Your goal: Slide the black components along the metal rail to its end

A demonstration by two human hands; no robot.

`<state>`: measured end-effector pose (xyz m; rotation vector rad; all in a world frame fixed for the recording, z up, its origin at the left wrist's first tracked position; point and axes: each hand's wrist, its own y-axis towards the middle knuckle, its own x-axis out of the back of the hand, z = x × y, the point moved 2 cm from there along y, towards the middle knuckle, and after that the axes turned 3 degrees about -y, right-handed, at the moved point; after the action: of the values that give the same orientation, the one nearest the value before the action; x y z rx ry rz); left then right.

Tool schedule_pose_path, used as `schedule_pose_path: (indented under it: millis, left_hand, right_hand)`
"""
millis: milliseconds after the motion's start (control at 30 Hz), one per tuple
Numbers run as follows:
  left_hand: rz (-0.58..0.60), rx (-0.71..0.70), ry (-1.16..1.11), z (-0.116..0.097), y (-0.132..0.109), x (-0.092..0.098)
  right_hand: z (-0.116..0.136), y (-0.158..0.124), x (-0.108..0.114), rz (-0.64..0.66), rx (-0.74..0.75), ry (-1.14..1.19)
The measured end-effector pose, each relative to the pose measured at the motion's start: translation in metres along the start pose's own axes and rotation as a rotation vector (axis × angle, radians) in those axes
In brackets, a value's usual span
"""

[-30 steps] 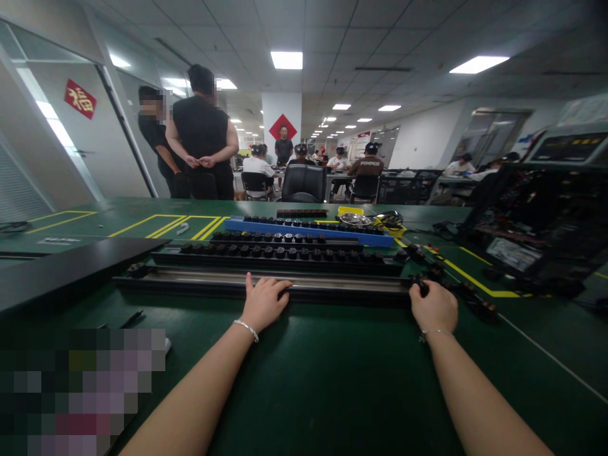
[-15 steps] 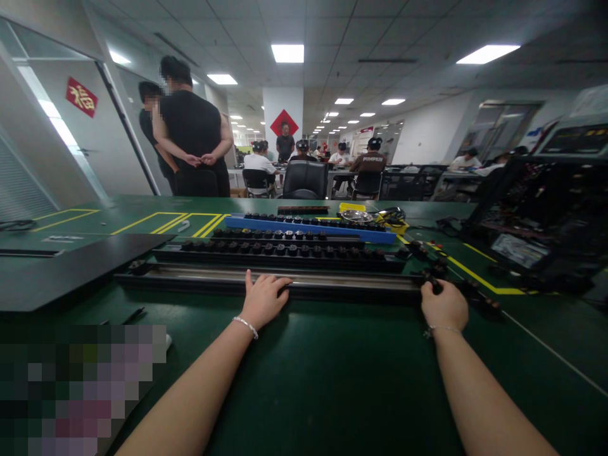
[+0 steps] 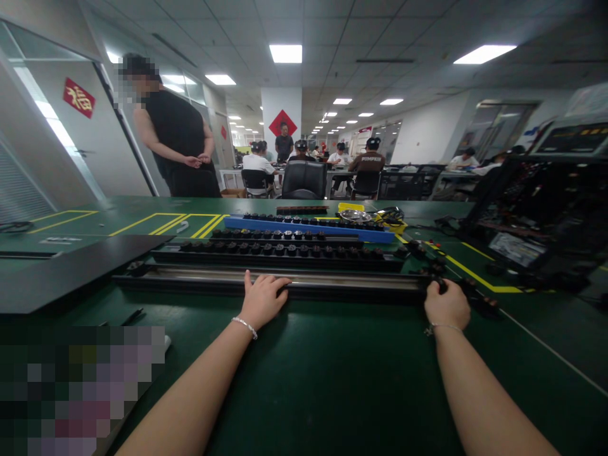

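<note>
A long black rail (image 3: 351,292) with a metallic strip along its channel lies crosswise on the green table. Its left end carries a small black round part (image 3: 137,267). My left hand (image 3: 262,299) rests on the middle of the rail, fingers spread over its top. At the rail's right end, my right hand (image 3: 447,305) has thumb and fingers closed around a small black part (image 3: 436,284), mostly covered by the fingers. Behind lies another black rail (image 3: 228,256) lined with several black round parts (image 3: 280,249). A blue rail (image 3: 304,226) with more such parts lies farther back.
A dark flat panel (image 3: 80,269) lies left, near a thin black tool (image 3: 132,316). More black parts (image 3: 479,301) lie beyond my right hand. A metal bowl (image 3: 356,216) and yellow tray (image 3: 396,227) sit behind, open electronic equipment (image 3: 522,215) at right. A person (image 3: 175,126) stands beyond the table.
My right hand has shifted very slightly right at the rail's end. My left hand stays on the rail. Beyond the table, the standing person has moved left, and a second person behind is now hidden.
</note>
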<state>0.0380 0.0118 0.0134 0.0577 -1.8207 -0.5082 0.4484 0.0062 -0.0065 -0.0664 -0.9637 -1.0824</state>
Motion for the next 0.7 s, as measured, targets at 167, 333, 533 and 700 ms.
schedule_pose_path:
  millis: [167, 333, 533, 700]
  left_hand:
    - [-0.001, -0.005, 0.001, 0.0, 0.0, 0.001]
    - [0.017, 0.01, 0.009, -0.001, 0.0, 0.002]
    - [0.012, 0.005, 0.001, -0.002, -0.001, 0.003]
    - [0.004, -0.005, -0.017, -0.001, -0.001, 0.003]
  right_hand:
    - [0.0, 0.001, 0.002, 0.015, -0.012, -0.006]
    - [-0.007, 0.005, 0.004, -0.037, -0.043, 0.029]
    - [-0.009, 0.012, 0.004, -0.008, -0.021, 0.036]
    - [-0.022, 0.025, 0.009, 0.004, -0.101, 0.016]
